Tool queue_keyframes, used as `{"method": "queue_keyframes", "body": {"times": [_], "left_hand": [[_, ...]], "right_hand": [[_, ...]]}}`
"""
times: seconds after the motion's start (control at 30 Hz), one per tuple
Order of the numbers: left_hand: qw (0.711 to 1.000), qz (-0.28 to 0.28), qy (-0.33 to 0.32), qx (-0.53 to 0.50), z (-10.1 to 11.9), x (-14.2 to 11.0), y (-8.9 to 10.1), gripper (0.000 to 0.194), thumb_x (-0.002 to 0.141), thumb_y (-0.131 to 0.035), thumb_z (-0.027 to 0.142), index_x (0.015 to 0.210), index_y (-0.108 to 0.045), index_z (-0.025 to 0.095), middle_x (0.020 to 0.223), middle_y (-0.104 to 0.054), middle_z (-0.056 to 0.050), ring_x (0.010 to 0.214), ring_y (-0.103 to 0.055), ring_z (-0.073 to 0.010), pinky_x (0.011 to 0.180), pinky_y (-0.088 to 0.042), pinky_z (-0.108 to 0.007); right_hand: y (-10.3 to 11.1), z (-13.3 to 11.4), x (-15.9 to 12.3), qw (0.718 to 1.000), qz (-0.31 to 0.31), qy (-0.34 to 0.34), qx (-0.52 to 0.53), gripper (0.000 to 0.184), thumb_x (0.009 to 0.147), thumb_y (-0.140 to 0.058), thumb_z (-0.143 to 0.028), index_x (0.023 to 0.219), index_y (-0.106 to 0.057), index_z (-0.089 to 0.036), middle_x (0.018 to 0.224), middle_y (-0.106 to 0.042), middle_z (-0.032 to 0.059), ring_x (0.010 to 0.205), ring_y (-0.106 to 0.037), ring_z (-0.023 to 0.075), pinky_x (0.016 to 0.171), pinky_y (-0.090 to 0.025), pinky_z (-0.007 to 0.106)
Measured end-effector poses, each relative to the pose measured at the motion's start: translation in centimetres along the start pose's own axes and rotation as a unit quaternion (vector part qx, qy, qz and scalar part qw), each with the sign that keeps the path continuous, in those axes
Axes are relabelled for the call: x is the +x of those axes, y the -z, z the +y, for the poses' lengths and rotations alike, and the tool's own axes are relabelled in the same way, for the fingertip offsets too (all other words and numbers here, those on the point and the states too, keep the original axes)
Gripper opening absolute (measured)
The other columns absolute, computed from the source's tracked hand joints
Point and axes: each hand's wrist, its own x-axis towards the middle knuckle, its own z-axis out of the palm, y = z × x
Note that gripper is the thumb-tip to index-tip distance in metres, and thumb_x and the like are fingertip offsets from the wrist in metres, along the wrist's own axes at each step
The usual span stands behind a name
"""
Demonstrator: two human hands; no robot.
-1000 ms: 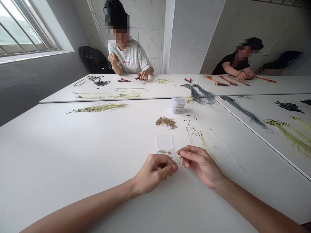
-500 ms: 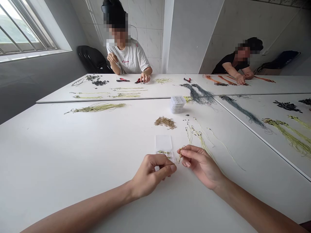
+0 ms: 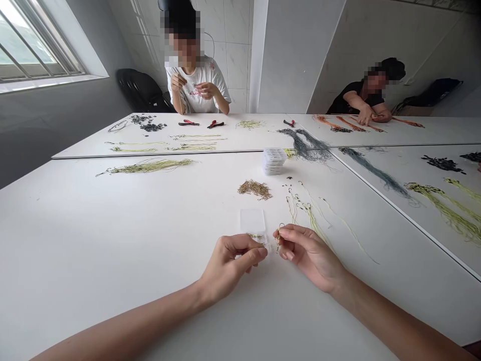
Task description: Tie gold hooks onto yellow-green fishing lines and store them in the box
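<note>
Clear plastic box [image 3: 253, 223] sat on the white table [image 3: 93, 240] just past the left hand [image 3: 229, 263], whose fingers were pinched together, anything held in them hidden. The right hand [image 3: 310, 253] grasped a small gold fishing hook [image 3: 278, 238] between thumb and forefinger, beside yellow-green lines [image 3: 313, 220]; a close, steady pinch suited something so fine.

Left hand [image 3: 230, 264] and right hand [image 3: 311, 254] pinch, just apart.

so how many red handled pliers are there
3: one pair of pliers and a second pair lie before the person in the white t-shirt at the far table, a third pair further right. others may be hidden.
</note>
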Motion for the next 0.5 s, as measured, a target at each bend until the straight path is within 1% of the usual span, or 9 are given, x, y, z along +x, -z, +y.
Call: {"method": "queue_keyframes", "body": {"times": [0.23,0.4,0.5], "left_hand": [[1.000,0.026,0.014,-0.010,0.38,0.12,0.01,0.028,0.085,-0.061,0.032,0.064,-0.061,0.015,0.060,-0.050,0.001,0.060,-0.044,-0.0104,0.059,-0.037,-0.024],[0.998,0.052,-0.004,-0.023,0.17,0.20,0.18,0.029,0.085,-0.062,0.034,0.064,-0.061,0.015,0.060,-0.049,0.001,0.060,-0.045,-0.0107,0.058,-0.037,-0.024],[0.998,0.058,-0.012,-0.018,-0.15,0.15,0.28,0.029,0.086,-0.061,0.035,0.065,-0.061,0.015,0.062,-0.050,0.001,0.061,-0.045,-0.0110,0.058,-0.037,-0.024]], "right_hand": [[0.10,0.13,0.01,1.000,0.010,0.010,-0.025,0.016,0.077,-0.072,-0.033,0.069,-0.071,-0.019,0.087,-0.065,0.0043,0.057,-0.042,0.0099,0.062,-0.036,0.030],[0.11,0.28,-0.06,0.998,0.014,0.028,-0.050,0.016,0.078,-0.070,-0.032,0.069,-0.072,-0.020,0.086,-0.066,0.0047,0.059,-0.043,0.0111,0.062,-0.035,0.030],[0.06,0.28,-0.08,0.997,0.022,0.038,-0.064,0.016,0.078,-0.070,-0.033,0.069,-0.073,-0.020,0.085,-0.066,0.0049,0.060,-0.043,0.0117,0.064,-0.036,0.031]]}}
